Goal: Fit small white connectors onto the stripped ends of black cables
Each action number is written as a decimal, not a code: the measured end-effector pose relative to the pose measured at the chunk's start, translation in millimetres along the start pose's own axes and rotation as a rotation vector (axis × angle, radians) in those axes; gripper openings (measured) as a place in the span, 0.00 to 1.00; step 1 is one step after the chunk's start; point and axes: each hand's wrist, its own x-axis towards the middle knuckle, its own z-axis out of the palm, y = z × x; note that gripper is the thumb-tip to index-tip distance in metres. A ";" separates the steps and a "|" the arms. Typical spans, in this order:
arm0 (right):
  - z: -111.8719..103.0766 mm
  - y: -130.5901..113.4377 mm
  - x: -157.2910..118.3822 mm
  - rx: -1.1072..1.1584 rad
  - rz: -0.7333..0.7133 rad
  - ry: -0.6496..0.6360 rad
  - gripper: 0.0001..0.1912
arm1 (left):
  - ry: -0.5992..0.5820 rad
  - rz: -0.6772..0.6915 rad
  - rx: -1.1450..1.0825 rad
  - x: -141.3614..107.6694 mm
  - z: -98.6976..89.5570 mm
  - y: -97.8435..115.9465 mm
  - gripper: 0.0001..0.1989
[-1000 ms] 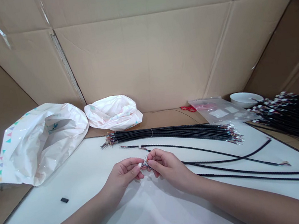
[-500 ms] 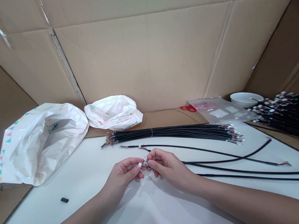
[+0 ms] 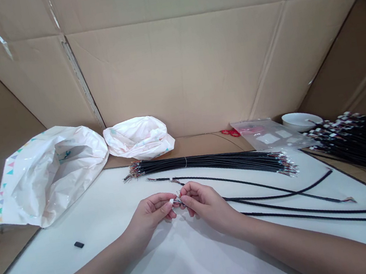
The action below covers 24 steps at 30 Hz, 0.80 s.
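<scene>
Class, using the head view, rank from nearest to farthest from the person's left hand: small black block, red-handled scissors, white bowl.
1. small black block: on the white surface, left of the left hand
2. red-handled scissors: ahead, beyond the surface
3. white bowl: farther right

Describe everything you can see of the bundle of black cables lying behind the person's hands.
The bundle of black cables is many thin, smooth, rubbery-looking cables laid side by side, running roughly straight across the white surface, slightly fanned toward the right. A thin pale tie circles it left of centre. At the left end and right end, the cables split into fine multicoloured wires, too small to make out in detail. It lies flat, untouched by either hand.
</scene>
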 end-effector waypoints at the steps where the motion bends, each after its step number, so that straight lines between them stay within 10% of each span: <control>1: 0.1 0.1 0.2 0.000 0.000 0.000 0.10 | -0.001 -0.001 0.000 0.1 -0.2 -0.4 0.14; 24: 0.3 -1.6 -1.7 0.008 -0.026 0.009 0.10 | -0.036 -0.008 -0.009 1.1 -3.3 -2.5 0.13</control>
